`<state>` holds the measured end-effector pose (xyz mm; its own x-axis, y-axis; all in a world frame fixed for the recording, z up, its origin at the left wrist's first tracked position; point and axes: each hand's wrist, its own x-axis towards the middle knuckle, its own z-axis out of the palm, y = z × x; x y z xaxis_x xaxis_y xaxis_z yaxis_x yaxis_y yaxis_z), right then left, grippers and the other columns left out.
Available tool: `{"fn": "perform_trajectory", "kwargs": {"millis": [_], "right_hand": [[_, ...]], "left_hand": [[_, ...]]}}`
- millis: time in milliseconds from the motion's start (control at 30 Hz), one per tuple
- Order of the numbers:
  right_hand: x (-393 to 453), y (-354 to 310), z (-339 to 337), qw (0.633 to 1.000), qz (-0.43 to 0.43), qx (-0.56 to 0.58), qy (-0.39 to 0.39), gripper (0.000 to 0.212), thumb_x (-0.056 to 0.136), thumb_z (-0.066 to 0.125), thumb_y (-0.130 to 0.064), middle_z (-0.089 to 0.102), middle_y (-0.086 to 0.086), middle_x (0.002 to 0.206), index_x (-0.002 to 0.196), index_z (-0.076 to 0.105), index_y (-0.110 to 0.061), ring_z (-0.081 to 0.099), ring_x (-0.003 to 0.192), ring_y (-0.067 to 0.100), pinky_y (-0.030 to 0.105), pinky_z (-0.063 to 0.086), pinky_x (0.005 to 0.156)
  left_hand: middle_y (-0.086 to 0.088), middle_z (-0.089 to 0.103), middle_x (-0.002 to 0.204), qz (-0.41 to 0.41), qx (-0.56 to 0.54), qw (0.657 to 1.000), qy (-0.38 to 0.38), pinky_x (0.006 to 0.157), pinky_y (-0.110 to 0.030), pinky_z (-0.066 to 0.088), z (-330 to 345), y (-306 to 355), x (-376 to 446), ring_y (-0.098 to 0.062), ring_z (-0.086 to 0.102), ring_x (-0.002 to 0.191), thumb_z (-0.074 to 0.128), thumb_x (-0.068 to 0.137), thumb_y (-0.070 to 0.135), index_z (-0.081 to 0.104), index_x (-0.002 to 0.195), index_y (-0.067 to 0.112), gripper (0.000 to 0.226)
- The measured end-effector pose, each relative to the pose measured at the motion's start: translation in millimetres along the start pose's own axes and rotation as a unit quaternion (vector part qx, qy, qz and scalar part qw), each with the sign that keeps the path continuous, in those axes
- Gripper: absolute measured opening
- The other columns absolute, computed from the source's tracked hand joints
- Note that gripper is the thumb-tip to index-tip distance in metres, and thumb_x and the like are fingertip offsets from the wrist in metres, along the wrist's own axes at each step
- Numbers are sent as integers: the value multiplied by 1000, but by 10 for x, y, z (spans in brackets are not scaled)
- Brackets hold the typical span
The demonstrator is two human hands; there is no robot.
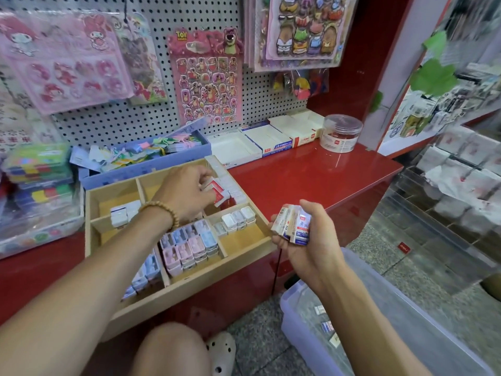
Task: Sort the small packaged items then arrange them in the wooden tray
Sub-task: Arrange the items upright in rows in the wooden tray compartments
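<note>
The wooden tray sits on the red counter, its near corner overhanging the counter's front edge. Dividers split it into several compartments.

The left hand reaches over the tray's far right compartment. Its fingers are curled and pinch a few red-and-white packets, held just above a row of white packets lined against that compartment's far wall. A beaded bracelet circles the left wrist.

The right hand is held off the tray's right side, beyond the counter edge. It grips a stack of small packets with white, blue and red labels, thumb on top, fingers wrapped beneath.

Tray contents: pink and blue packets fill the middle compartment in tight rows; more blue ones stand in the near left compartment, partly hidden by the left forearm. A short row of white packets occupies the right compartment, whose near half shows bare wood. Two white packets lie in the far left compartment.

A clear plastic bin stands on the floor under the right forearm, with a few loose packets inside. Sticker sheets hang on the pegboard behind the counter, and a clear round tub stands at the counter's back.
</note>
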<state>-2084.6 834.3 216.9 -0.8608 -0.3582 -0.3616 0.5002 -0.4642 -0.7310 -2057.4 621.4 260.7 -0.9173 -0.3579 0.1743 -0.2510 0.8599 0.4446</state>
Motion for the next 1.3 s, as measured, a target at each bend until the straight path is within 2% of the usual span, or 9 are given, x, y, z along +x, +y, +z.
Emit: {"fn": "perform_trajectory", "kwargs": {"millis": [67,200,400,567,800,933,1000,1167,1300], "right_hand": [[23,-6,-28,1000,0,19,-15,32,96,41,-24,59,21,94,107,57,1,63,68,27,32,51,55],[83,-2,-86,1000,1,22,-15,34,94,35,-16,66,21,88,106,59,4,63,73,29,34,50,58],[140,-9,-143,1000,6,0,16,31,99,40,-15,66,22,91,108,60,6,64,77,30,33,52,57],[127,4,-186,999,5,-2,36,33,100,42,-16,67,22,97,115,61,6,66,80,30,31,54,53],[111,0,-200,999,-6,-9,39,28,100,43,-14,68,23,101,107,64,4,66,90,32,33,56,62],[104,-8,-198,999,-9,-9,34,26,99,46,-12,69,27,110,108,64,5,67,97,34,36,57,73],[102,1,-198,999,-5,-14,30,27,99,47,-12,69,26,115,111,64,6,68,97,32,36,57,74],[99,13,-193,1000,1,-14,21,28,99,47,-12,68,27,116,113,63,7,68,93,30,35,57,72],[103,-7,-207,1000,-5,-8,24,26,99,48,-12,67,29,118,111,64,6,69,99,33,36,58,72]], "left_hand": [[-3,68,105,13,33,999,-13,76,-29,51,69,-17,86,-17,62,87,68,82,17,61,125,13,43],[-7,64,83,44,67,996,-31,79,-39,53,153,26,221,-21,57,78,66,76,17,55,78,18,11],[3,38,85,73,66,991,-92,71,-30,42,141,23,361,-14,40,73,66,79,16,41,82,22,26],[0,49,77,58,20,995,-73,75,-33,52,95,-36,410,-21,53,69,65,81,16,55,83,26,14],[0,42,80,64,39,994,-81,65,-29,42,259,-56,378,-13,42,69,64,80,15,43,81,21,22],[-13,64,86,114,113,986,-44,72,-34,44,323,-33,257,-22,54,84,61,85,22,54,78,16,12],[-8,64,91,112,113,985,-61,81,-35,45,370,-74,210,-21,53,93,60,90,26,69,95,12,16],[-2,65,115,71,53,994,-57,94,-30,47,353,-69,197,-18,60,104,73,83,24,67,121,12,40],[-1,66,107,59,10,998,-26,85,-25,51,336,-84,218,-10,61,85,75,81,14,74,106,12,25]]}}
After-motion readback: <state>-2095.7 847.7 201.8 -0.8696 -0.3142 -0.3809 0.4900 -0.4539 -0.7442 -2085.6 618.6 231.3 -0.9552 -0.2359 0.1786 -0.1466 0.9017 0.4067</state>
